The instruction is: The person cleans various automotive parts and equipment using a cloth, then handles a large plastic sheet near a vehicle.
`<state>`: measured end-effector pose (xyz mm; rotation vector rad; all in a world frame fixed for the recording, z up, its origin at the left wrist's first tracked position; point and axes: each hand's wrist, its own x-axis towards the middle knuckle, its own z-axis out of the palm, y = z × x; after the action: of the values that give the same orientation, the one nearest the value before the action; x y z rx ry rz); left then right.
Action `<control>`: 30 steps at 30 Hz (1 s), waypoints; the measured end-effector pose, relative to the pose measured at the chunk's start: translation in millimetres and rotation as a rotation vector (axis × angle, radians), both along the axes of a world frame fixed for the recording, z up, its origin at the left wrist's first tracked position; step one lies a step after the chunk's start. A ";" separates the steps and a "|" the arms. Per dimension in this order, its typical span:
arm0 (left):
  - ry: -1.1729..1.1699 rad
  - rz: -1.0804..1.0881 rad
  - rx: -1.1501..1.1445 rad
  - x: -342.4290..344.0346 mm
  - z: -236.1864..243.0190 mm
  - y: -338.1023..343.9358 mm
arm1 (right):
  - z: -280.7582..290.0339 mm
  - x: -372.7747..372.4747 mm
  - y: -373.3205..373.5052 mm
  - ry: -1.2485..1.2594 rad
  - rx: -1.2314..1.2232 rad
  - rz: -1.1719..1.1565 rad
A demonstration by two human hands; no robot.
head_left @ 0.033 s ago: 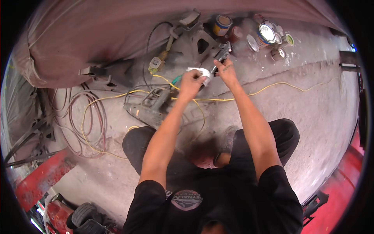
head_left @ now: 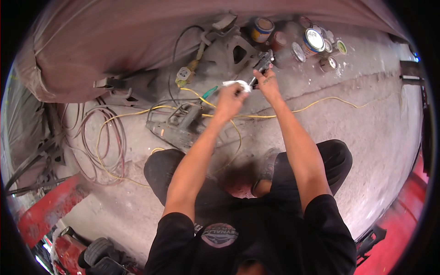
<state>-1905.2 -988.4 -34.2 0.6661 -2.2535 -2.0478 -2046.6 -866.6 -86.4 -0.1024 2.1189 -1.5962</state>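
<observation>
Over the floor in front of me, my left hand [head_left: 230,101] is closed and slightly blurred, with a crumpled white cloth or paper wipe [head_left: 240,84] in its fingers. My right hand [head_left: 267,85] grips a dark metal tool with a shiny shaft [head_left: 264,60]; its exact kind is hard to make out. The wipe lies against the shaft's near end, close to my right thumb. Just left of my left hand, a teal-coloured piece [head_left: 210,92] rests near a yellow cord.
Several paint cans [head_left: 314,40] stand at the far right. A grey metal stand [head_left: 237,54] is beyond my hands. A dusty power tool [head_left: 170,130], coiled hoses [head_left: 103,137], a yellow cord [head_left: 316,101] and an outlet box [head_left: 184,73] lie around. Draped sheeting [head_left: 114,41] hangs at the back.
My left hand has shifted slightly up and to the right, toward my right hand, uncovering more of the teal piece. My right hand and the tool have barely moved.
</observation>
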 end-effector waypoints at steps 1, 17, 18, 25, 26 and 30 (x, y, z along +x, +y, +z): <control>0.056 -0.120 -0.311 0.2 24.3 15.8 | -8.8 -5.9 1.7 -0.002 0.027 -0.024; 0.016 0.111 -0.559 10.1 -39.1 35.1 | -6.5 -7.2 9.0 -0.201 -0.144 0.022; -0.050 0.202 -0.507 7.9 -40.8 28.3 | -0.8 -0.7 5.9 -0.202 -0.149 0.028; -0.160 0.169 -0.142 -12.2 -67.1 54.6 | -12.1 -4.1 17.4 -0.253 -0.060 -0.002; -0.146 0.202 -0.210 -13.8 -72.3 58.7 | -15.3 -5.1 17.9 -0.251 -0.058 0.000; -0.229 0.313 -0.072 -19.9 -76.9 51.7 | -8.9 0.1 6.3 -0.243 -0.158 -0.020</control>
<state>-1925.1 -936.8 -111.2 1.2138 -2.1475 -1.8143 -2046.5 -860.3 -95.3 0.0586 1.8148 -1.6931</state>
